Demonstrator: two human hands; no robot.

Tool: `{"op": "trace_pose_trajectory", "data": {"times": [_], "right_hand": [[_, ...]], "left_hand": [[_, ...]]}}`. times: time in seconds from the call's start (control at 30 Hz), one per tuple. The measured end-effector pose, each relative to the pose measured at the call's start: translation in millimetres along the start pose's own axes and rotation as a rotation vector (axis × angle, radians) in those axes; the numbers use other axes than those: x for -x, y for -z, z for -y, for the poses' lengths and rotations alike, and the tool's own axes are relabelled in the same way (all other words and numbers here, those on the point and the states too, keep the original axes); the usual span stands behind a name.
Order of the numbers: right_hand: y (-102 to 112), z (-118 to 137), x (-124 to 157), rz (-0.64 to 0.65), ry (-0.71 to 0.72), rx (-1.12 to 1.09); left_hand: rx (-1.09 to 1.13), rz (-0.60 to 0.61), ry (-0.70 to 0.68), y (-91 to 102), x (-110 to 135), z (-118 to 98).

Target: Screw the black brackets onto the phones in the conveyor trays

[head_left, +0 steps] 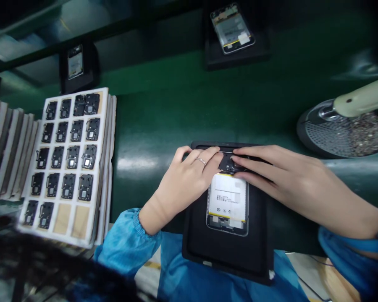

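Observation:
An opened phone [228, 197] lies in a black tray [227, 256] in front of me, its white battery facing up. A black part [228, 162] with small fittings sits at the phone's far end. From the left, my left hand [192, 172], a ring on one finger, has its bent fingers closed at the edge of this part. My right hand [283, 176] reaches in from the right, thumb and fingertips closed around the part's other side. Both hands cover portions of the part and the phone's upper edges, so I cannot tell how it is seated.
On the left a stack of white compartment trays [96, 201] carries many similar black parts. More trays [9, 155] stand at far left. Two other opened phones [233, 31], [75, 63] lie on black holders across the green bench [164, 113]. A pale-armed round fixture [343, 130] stands right.

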State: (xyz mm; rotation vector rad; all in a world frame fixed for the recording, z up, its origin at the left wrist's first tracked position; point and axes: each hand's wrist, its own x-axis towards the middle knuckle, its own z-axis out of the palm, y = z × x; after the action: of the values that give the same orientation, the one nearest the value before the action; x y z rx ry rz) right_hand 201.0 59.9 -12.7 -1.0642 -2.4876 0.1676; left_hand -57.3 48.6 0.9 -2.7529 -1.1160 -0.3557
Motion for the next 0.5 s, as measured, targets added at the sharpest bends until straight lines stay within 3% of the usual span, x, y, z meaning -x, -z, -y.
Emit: {"op": "trace_pose_trajectory", "data": {"times": [0.5], "right_hand": [[-9.5,7.3,1.3,-0.053,-0.089,-0.103]], "left_hand": [[0.173,0.076,0.120,-2.0,-0.1,-0.4]]}}
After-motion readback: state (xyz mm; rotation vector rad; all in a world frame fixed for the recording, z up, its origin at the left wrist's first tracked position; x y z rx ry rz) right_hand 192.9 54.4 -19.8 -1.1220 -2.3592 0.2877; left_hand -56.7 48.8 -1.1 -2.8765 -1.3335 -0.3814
